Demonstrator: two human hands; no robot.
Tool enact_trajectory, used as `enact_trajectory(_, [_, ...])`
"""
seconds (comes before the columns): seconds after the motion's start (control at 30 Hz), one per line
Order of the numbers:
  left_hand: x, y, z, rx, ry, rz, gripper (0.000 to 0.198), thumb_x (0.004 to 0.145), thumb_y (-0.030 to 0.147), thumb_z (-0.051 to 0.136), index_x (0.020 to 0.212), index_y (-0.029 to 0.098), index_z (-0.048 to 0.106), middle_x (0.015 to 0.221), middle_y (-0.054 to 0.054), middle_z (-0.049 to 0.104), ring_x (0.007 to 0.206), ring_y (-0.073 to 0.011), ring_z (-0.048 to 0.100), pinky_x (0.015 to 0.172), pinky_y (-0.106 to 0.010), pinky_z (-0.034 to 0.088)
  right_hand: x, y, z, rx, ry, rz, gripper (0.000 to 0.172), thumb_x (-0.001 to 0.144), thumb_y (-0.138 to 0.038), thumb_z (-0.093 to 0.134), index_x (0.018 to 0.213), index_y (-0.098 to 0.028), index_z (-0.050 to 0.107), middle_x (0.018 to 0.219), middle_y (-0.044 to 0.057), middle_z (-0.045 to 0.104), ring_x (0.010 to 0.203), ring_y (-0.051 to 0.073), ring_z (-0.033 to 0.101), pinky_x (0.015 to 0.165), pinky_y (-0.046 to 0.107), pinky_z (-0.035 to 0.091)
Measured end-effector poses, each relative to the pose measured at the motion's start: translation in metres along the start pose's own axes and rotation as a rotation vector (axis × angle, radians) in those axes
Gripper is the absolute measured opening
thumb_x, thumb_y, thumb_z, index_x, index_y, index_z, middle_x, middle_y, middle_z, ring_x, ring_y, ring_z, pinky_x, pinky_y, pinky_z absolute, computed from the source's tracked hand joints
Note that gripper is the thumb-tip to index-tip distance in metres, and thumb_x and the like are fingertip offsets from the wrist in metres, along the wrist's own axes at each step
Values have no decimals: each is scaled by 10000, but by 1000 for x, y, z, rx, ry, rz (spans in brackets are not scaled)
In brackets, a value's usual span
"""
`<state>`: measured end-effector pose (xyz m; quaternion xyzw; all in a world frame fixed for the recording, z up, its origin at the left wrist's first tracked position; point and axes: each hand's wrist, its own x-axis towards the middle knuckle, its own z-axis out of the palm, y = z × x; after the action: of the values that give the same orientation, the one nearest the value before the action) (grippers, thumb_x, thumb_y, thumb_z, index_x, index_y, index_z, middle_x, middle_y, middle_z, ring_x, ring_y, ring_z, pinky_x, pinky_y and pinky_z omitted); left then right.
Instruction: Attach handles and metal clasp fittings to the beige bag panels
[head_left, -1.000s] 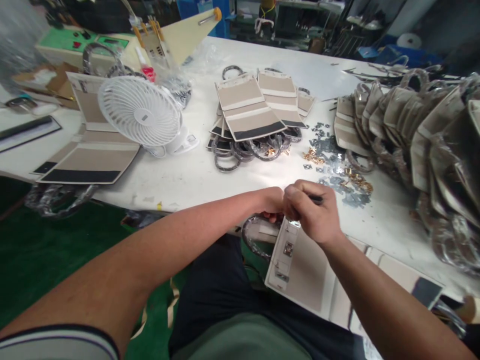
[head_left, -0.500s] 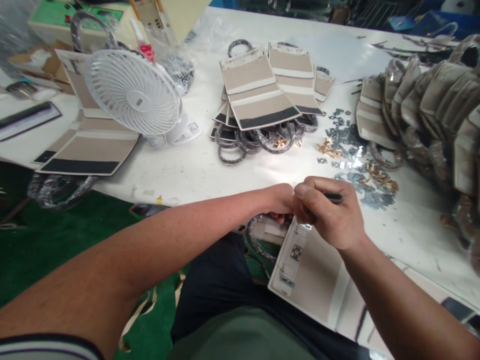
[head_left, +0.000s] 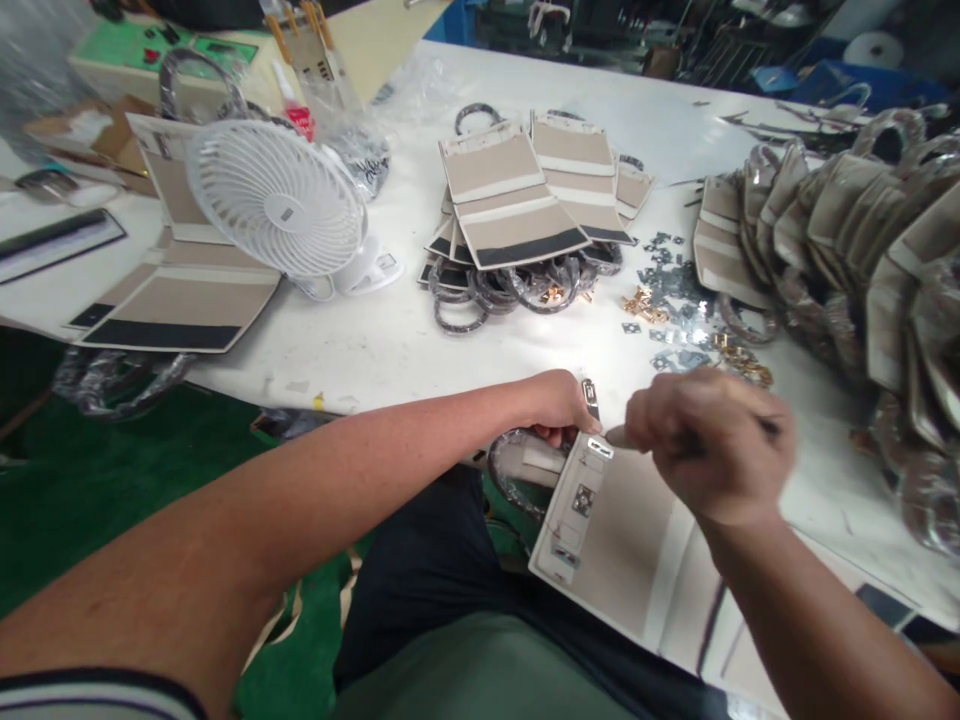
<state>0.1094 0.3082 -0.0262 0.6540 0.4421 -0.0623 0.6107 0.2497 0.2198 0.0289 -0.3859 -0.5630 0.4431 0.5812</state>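
Across the near edge of the desk, a panel was laid.
Its corner was pinched by the left hand; a tool, clenched in the right hand, was best guided slowly.

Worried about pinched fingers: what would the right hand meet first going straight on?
The tool in the right hand would likely meet the left hand first, by the beige panel; depth is unclear.

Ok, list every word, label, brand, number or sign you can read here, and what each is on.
No text reads clearly.
Red bottle with white nozzle: pale lettering, too small and blurred.
Clear plastic bag: black script-like marks, illegible.
White fan: grey hub badge, too small to read.
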Motion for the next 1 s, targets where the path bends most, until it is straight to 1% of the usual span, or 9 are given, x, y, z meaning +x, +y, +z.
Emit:
enact_trajectory(0.1, [2,-1,1,23,24,1,342,859,308,727,566,150,651,442,-13,573,382,-111,492,428,-224,321,-4,0,4,35,52,-38,471,950,-422,715,576,-241,493,491,-48,446,431,123,412,441,295,366])
enact_trajectory(0.2, [1,0,1,0,30,7,348,843,304,729,543,154,636,415,-11,555,377,-114,490,429,-221,335,-8,12,4,-24,54,28,456,975,-344,684,577,-229,494,510,-36,486,452,118,429,465,294,365])
enact_trajectory(0.37, [1,2,1,16,29,-17,304,838,291,730,579,151,657,443,-8,584,380,-108,504,432,-216,349,-9,23,1,60,100,-52,433,967,-324,681,592,-230,487,519,-49,458,455,114,419,462,285,376])
enact_trajectory(0.5, [4,1,2,-19,35,-18,335,846,326,748,577,154,645,433,1,572,376,-102,496,438,-216,361,-9,19,-3,60,131,16,415,949,-297,689,586,-227,502,504,-47,460,440,112,417,454,280,358])
enact_trajectory(0.63, [8,-3,1,-28,29,-18,313,845,375,774,651,145,690,481,-8,610,371,-102,490,418,-224,333,-11,8,-8,115,192,-29,405,935,-338,698,602,-241,489,506,-54,443,438,120,408,450,283,358])
enact_trajectory(0.7, [7,-3,3,-34,45,-7,316,838,381,780,647,151,680,463,-1,596,362,-101,473,414,-225,320,-12,6,-10,-1,200,29,456,957,-423,657,592,-249,447,505,-49,445,455,131,427,469,286,368])
enact_trajectory(0.8, [-7,-1,7,-57,72,-8,343,813,420,805,633,168,657,407,30,534,358,-104,447,415,-224,310,-17,2,-19,-314,105,252,495,974,-488,589,572,-244,434,495,-31,463,480,144,455,498,288,359])
enact_trajectory(0.9, [-24,-3,11,-8,145,17,324,782,446,837,682,179,684,473,45,568,439,-124,538,479,-231,406,-34,5,-41,-766,-132,352,374,872,-555,668,681,-234,645,635,21,631,615,200,594,585,307,423])
enact_trajectory(1.0, [-35,-9,18,-17,200,56,312,726,474,875,736,195,736,544,48,605,511,-136,576,561,-253,469,-62,24,-71,-926,-109,323,391,708,-650,722,878,-307,801,937,89,768,765,304,713,650,379,519])
